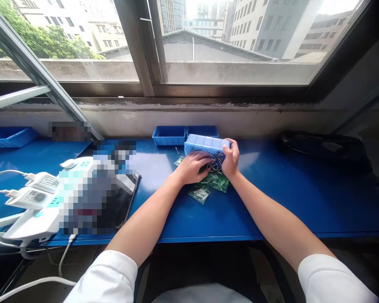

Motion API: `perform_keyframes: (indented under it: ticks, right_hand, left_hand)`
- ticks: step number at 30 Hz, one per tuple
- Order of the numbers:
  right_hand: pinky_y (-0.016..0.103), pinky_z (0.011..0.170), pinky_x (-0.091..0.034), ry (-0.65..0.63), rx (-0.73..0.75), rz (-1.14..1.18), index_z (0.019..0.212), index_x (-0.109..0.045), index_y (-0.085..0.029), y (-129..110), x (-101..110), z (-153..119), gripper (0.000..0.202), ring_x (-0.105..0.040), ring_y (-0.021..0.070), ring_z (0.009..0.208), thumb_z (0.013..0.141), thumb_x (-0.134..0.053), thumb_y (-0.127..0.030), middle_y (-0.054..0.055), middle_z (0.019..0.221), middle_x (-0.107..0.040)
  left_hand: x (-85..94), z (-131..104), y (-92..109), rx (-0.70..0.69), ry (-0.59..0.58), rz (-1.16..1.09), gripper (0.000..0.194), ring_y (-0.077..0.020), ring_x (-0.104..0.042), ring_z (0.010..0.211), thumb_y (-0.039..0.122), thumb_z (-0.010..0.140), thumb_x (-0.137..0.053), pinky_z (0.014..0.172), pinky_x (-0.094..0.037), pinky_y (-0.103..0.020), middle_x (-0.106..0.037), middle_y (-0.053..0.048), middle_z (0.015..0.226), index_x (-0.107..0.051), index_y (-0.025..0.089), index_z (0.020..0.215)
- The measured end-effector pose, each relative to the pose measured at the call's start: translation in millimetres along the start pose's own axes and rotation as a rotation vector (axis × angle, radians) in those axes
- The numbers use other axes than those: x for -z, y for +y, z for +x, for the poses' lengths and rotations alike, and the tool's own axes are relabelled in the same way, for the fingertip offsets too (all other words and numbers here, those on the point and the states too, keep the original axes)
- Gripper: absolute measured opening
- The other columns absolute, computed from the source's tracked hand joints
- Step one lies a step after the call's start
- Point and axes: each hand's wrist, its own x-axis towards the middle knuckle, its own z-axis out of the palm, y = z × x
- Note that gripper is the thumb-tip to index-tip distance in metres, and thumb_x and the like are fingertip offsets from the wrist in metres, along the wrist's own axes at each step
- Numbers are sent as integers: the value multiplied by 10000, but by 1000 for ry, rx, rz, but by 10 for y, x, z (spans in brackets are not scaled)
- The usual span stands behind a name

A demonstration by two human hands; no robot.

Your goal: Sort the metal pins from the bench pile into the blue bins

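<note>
My right hand [231, 160] grips the right end of a light blue plastic bin [206, 143], which is tipped on its side with its mouth facing me. Thin metal pin-like pieces [217, 162] lie at the mouth and spill out below it. My left hand [194, 167] is at the mouth's left side, thumb and fingers apart, reaching among the pieces; its fingertips are partly hidden. Beneath both hands lies a pile of small clear packets with green showing [220, 183]. One packet [199, 194] rests nearer to me.
Two blue bins [169, 135] [203, 130] stand behind, by the window wall. On the left, a white power strip [47, 214] with plugged chargers [44, 182] and cables sits beside a blurred patch. A dark bag-like object [322, 149] lies at right on the blue table [290, 202].
</note>
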Motion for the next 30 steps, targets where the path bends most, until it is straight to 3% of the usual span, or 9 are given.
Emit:
perform_keyframes:
  ticks: [6,12,17,22,25,30]
  right_hand:
    - [316,721,-443,29,-10,24,964,-494,-200,-26,6,7,341,-524,178,791,750,-467,-465,34,899,-547]
    - [316,709,-444,10,-10,42,969,-492,-207,-47,8,9,345,-519,174,776,748,-478,-471,25,890,-539]
    - [324,725,-443,-32,91,30,986,-502,-213,-103,13,-34,361,-517,175,772,736,-520,-472,20,891,-537]
    - [329,734,-444,-41,102,5,992,-507,-213,-105,29,-42,357,-518,178,780,744,-522,-470,22,901,-535]
    - [325,718,-448,-38,80,13,1002,-494,-214,-75,47,-13,359,-518,180,783,750,-495,-470,25,898,-529]
    - [318,704,-450,-17,68,14,1000,-471,-217,-52,80,46,357,-513,178,779,745,-464,-466,28,891,-510]
  left_hand:
    - [21,1,1,16,34,-45,237,-255,-593,1051,262,788,-571,931,-451,-418,-654,-91,1104,-660,197,997]
    - [97,-24,-11,67,67,-103,369,-236,-565,1104,281,789,-563,952,-457,-384,-620,-95,1157,-573,182,1144]
    - [84,-10,27,96,-97,-21,613,-312,-424,1277,387,781,-592,1064,-354,-471,-479,-140,1364,-437,175,1334]
    - [90,-10,27,130,-153,-94,682,-327,-439,1262,424,746,-624,1052,-367,-482,-483,-158,1362,-431,161,1345]
    - [158,-17,-20,101,-84,-246,653,-298,-483,1226,317,717,-609,1026,-407,-432,-518,-137,1334,-447,163,1330]
    - [269,-44,-152,127,195,-517,462,-249,-601,1028,202,629,-473,922,-483,-396,-659,-79,1084,-624,161,1064]
